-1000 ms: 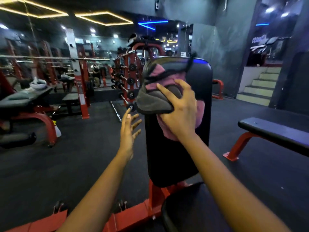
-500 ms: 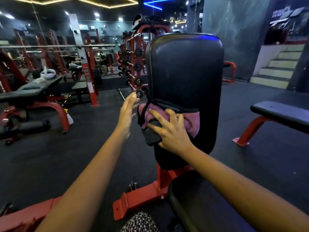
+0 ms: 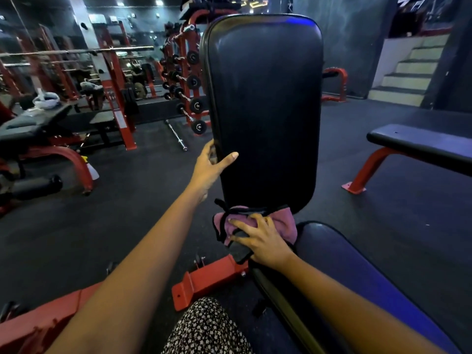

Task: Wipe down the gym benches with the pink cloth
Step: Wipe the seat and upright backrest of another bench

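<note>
A black upright backrest pad rises in front of me on a red frame. Its black seat pad runs toward me at lower right. My right hand presses the pink cloth, which has black trim, against the bottom edge of the backrest where it meets the seat. My left hand grips the left edge of the backrest, thumb on the front face.
A flat black bench on red legs stands at the right. An adjustable bench with a white bundle on it sits at the left. A dumbbell rack and a barbell lie behind. Stairs rise at the back right.
My right hand has dragged the cloth down the backrest from its top to its bottom edge. My left hand moved in from open air and took hold of the pad's left edge.
</note>
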`<action>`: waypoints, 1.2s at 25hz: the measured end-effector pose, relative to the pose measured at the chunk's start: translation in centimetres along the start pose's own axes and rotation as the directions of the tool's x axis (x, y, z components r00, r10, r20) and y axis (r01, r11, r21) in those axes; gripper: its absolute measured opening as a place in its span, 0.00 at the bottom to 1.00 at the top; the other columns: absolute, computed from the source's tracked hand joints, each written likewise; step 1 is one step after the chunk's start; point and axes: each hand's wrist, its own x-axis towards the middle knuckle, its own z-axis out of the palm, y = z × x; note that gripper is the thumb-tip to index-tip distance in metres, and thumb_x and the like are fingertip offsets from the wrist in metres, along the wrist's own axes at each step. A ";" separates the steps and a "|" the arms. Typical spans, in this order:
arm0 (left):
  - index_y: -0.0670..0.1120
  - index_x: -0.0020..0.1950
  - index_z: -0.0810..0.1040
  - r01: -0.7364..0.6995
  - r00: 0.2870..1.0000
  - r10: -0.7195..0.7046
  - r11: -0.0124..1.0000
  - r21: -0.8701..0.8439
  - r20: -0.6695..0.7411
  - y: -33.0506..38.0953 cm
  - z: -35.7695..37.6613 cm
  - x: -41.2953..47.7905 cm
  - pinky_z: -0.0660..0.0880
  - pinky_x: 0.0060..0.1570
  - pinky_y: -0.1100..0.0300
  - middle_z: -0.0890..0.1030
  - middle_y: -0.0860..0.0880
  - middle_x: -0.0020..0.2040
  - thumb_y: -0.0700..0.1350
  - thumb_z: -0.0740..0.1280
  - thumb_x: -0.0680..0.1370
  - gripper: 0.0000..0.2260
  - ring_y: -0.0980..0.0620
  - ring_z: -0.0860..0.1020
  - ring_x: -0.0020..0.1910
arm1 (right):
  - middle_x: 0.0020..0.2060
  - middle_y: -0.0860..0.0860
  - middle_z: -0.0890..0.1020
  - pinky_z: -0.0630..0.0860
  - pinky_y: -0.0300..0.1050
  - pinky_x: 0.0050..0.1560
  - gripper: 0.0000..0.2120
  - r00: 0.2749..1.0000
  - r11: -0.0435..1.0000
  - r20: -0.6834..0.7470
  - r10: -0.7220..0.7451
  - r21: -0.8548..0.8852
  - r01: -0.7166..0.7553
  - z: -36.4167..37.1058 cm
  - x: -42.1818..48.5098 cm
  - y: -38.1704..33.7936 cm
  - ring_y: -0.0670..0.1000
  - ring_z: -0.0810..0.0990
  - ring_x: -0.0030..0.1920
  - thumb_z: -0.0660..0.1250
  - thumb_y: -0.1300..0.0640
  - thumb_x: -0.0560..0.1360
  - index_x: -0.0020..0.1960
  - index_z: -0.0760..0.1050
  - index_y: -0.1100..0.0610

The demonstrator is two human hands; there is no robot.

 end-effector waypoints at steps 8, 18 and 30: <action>0.50 0.71 0.64 -0.007 0.999 0.007 1.000 0.015 0.035 -0.3 0.0 -0.3 0.71 0.65 0.51 0.73 0.51 0.67 0.50 0.72 0.72 0.30 0.53 0.74 0.63 | 0.63 0.47 0.74 0.76 0.54 0.46 0.23 0.954 0.993 0.293 -0.064 0.117 0.031 -1.7 -1.8 1.8 0.57 0.72 0.54 0.72 0.50 0.61 0.56 0.78 0.43; 0.56 0.67 0.66 -0.064 0.994 0.068 0.996 0.058 -0.082 -8.8 4.5 -11.6 0.62 0.70 0.57 0.67 0.55 0.69 0.45 0.66 0.76 0.20 0.56 0.65 0.70 | 0.59 0.45 0.76 0.72 0.50 0.42 0.21 0.921 0.951 0.253 0.297 0.002 -0.308 -8.4 -7.8 5.7 0.54 0.72 0.47 0.70 0.52 0.62 0.54 0.77 0.37; 0.53 0.73 0.61 -0.387 0.905 0.134 0.654 0.650 0.404 -14.5 13.7 -14.7 0.49 0.73 0.50 0.67 0.49 0.72 0.69 0.42 0.75 0.32 0.50 0.64 0.72 | 0.70 0.52 0.69 0.68 0.58 0.62 0.30 0.731 0.776 0.287 0.619 -0.080 -0.625 -3.9 -15.4 3.4 0.58 0.71 0.65 0.57 0.36 0.69 0.70 0.62 0.40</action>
